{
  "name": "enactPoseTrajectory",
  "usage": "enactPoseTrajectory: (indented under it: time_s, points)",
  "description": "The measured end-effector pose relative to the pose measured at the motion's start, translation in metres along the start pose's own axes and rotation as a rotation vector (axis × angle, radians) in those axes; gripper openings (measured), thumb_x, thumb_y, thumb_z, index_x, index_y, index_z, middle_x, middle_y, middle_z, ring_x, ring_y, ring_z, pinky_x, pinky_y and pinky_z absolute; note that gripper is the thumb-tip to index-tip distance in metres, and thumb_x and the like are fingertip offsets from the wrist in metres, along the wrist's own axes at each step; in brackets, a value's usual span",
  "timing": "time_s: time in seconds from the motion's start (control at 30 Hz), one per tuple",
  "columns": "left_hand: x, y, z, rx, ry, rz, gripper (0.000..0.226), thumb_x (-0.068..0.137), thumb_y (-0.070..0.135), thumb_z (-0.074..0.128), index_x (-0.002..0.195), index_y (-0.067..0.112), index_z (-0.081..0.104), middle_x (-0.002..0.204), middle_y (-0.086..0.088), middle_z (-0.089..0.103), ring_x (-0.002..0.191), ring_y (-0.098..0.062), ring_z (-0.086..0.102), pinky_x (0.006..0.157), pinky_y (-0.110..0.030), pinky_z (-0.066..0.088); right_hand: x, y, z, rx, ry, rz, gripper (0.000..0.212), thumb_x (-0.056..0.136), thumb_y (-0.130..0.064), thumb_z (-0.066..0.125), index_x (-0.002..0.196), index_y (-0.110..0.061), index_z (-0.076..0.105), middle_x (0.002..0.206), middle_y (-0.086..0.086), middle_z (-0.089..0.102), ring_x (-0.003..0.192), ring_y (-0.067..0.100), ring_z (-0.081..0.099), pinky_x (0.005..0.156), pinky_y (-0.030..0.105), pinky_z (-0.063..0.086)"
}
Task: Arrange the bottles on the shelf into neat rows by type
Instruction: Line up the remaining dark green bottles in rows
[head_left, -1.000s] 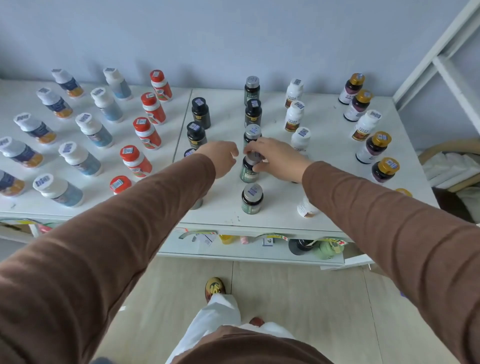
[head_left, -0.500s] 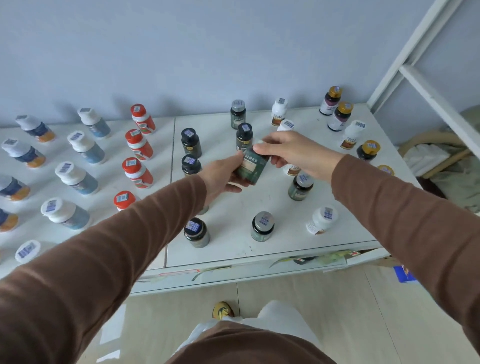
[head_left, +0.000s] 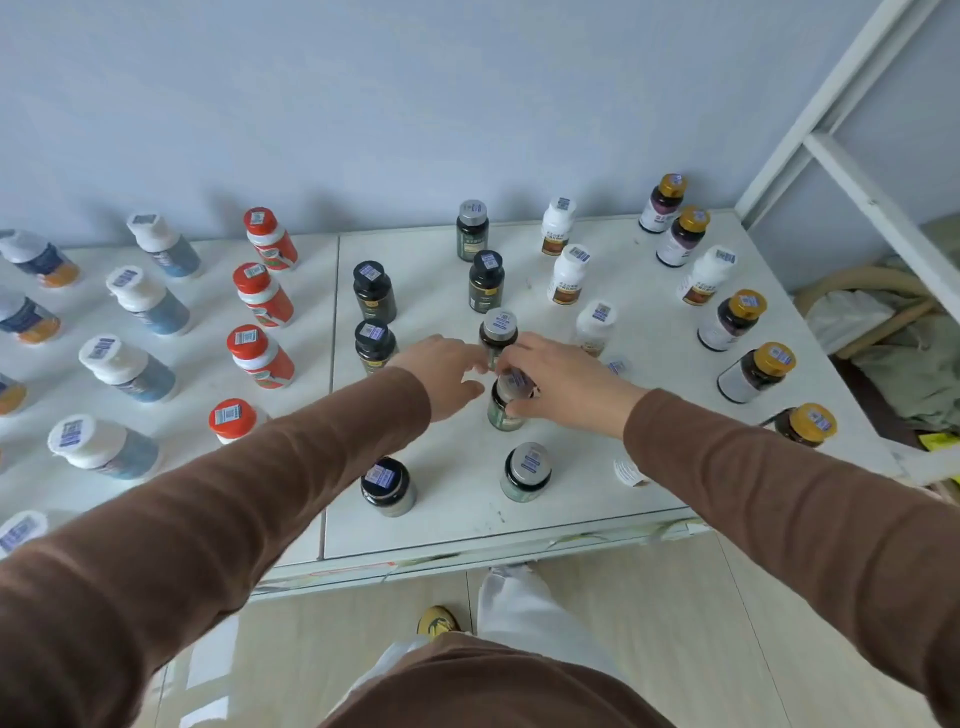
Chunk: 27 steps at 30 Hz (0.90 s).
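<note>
Near the middle of the white shelf (head_left: 649, 395) a dark green bottle with a silver cap (head_left: 503, 415) stands upright. My right hand (head_left: 563, 384) grips it from above, fingers curled round its cap. My left hand (head_left: 444, 374) lies just left of it with fingers stretched out and holds nothing. The bottle sits in a column with another silver-capped bottle (head_left: 497, 332) behind it and one (head_left: 525, 470) in front.
Black-capped bottles (head_left: 374, 291) stand left of the column and white bottles (head_left: 569, 273) right of it. Gold-capped bottles (head_left: 732, 319) line the right edge. Red-capped (head_left: 262, 293) and white-and-blue bottles (head_left: 148, 301) fill the left panel. A white frame (head_left: 878, 208) rises at right.
Half a second ago both hands held the green bottle up in the air. It now stands on the shelf in the column; my left hand has let go, my right still grips it.
</note>
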<state>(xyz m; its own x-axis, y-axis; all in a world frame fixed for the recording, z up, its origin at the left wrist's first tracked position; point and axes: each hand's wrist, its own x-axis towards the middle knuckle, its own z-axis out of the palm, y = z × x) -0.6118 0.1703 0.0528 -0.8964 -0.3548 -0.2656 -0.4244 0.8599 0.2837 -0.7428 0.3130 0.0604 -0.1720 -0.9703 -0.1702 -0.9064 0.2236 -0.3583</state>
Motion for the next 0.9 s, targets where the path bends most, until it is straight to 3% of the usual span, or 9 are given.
enactPoseTrajectory:
  time_s: [0.13, 0.2, 0.3, 0.4, 0.5, 0.57, 0.7, 0.8, 0.9]
  points:
    - [0.006, -0.006, -0.006, 0.008, 0.039, -0.031, 0.029, 0.091, 0.039, 0.051, 0.119, 0.031, 0.054, 0.123, 0.003, 0.059, 0.118, -0.022, 0.047, 0.099, -0.042, 0.042, 0.004, 0.006, -0.011, 0.038, -0.089, 0.01, 0.054, 0.077, -0.044, 0.076, 0.119, -0.02, 0.053, 0.115, -0.003, 0.05, 0.096, 0.018, 0.054, 0.08, 0.034, 0.045]
    - [0.012, -0.009, -0.011, -0.03, 0.073, -0.064, 0.03, 0.091, 0.035, 0.051, 0.121, 0.028, 0.052, 0.124, 0.002, 0.059, 0.118, -0.023, 0.048, 0.099, -0.041, 0.041, 0.012, 0.011, -0.027, 0.055, 0.014, 0.017, 0.045, 0.08, -0.046, 0.073, 0.109, -0.018, 0.053, 0.109, -0.003, 0.052, 0.093, 0.017, 0.054, 0.075, 0.033, 0.042]
    - [0.024, -0.012, -0.017, -0.071, 0.092, -0.145, 0.033, 0.092, 0.03, 0.049, 0.124, 0.023, 0.049, 0.126, -0.002, 0.059, 0.118, -0.026, 0.051, 0.099, -0.04, 0.043, 0.034, 0.021, -0.038, -0.036, 0.136, -0.019, 0.036, 0.087, -0.033, 0.068, 0.115, -0.018, 0.051, 0.114, 0.002, 0.049, 0.096, 0.022, 0.054, 0.069, 0.033, 0.035]
    - [0.037, -0.014, -0.018, -0.087, 0.019, -0.216, 0.037, 0.094, 0.026, 0.047, 0.13, 0.019, 0.045, 0.132, -0.004, 0.056, 0.121, -0.028, 0.051, 0.102, -0.04, 0.042, 0.057, 0.028, -0.024, -0.127, 0.011, -0.096, 0.05, 0.088, -0.02, 0.066, 0.135, -0.023, 0.047, 0.125, 0.003, 0.046, 0.105, 0.024, 0.052, 0.073, 0.034, 0.041]
    - [0.048, -0.017, -0.019, -0.154, -0.01, -0.254, 0.034, 0.096, 0.023, 0.043, 0.129, 0.017, 0.048, 0.133, -0.005, 0.056, 0.121, -0.027, 0.052, 0.102, -0.038, 0.042, 0.07, 0.034, -0.022, -0.091, 0.0, -0.092, 0.041, 0.09, -0.018, 0.063, 0.129, -0.022, 0.052, 0.116, 0.004, 0.051, 0.099, 0.026, 0.055, 0.073, 0.034, 0.041]
    - [0.051, -0.018, -0.021, -0.325, 0.009, -0.283, 0.031, 0.098, 0.026, 0.04, 0.122, 0.016, 0.056, 0.125, -0.007, 0.06, 0.117, -0.028, 0.055, 0.1, -0.037, 0.044, 0.075, 0.039, -0.033, 0.079, 0.032, 0.004, 0.032, 0.089, -0.027, 0.064, 0.119, -0.021, 0.057, 0.105, 0.002, 0.056, 0.093, 0.025, 0.058, 0.076, 0.036, 0.043]
    - [0.05, -0.007, -0.029, -1.084, -0.017, -0.381, 0.042, 0.099, 0.045, 0.034, 0.109, 0.016, 0.062, 0.112, -0.01, 0.067, 0.105, -0.024, 0.063, 0.096, -0.038, 0.047, 0.078, 0.043, -0.067, 0.574, 0.077, 0.216, 0.029, 0.089, -0.045, 0.065, 0.101, -0.018, 0.066, 0.082, -0.003, 0.065, 0.07, 0.014, 0.059, 0.067, 0.031, 0.052]
    - [0.053, -0.001, -0.035, -1.416, -0.132, -0.376, 0.057, 0.099, 0.051, 0.025, 0.11, 0.008, 0.061, 0.093, -0.014, 0.07, 0.081, -0.024, 0.065, 0.08, -0.035, 0.051, 0.079, 0.041, -0.085, 0.75, 0.102, 0.347, 0.04, 0.084, -0.055, 0.066, 0.084, -0.016, 0.063, 0.069, -0.004, 0.06, 0.051, 0.006, 0.05, 0.048, 0.017, 0.04]
    - [0.057, 0.001, -0.035, -1.556, -0.22, -0.35, 0.06, 0.099, 0.053, 0.023, 0.108, 0.007, 0.059, 0.08, -0.011, 0.066, 0.067, -0.021, 0.061, 0.068, -0.03, 0.051, 0.084, 0.045, -0.087, 0.839, 0.083, 0.417, 0.052, 0.069, -0.07, 0.07, 0.074, -0.02, 0.056, 0.064, -0.001, 0.055, 0.051, 0.012, 0.041, 0.05, 0.024, 0.028]
